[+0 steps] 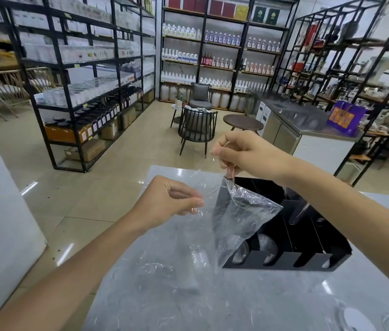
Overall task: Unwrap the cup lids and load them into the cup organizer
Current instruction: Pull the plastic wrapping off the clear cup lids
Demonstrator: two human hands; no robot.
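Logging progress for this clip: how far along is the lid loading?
Done: clear lids already sit in the left slots of the black organizer.
In hand: the left hand and right hand pinch a clear plastic wrapper held up between them.
Left: the right slots look mostly empty, and loose lids lie on the counter.

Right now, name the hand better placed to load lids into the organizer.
Right hand, probably: it hangs directly above the black organizer. The left hand is off to its side. Both pinch the clear wrapper.
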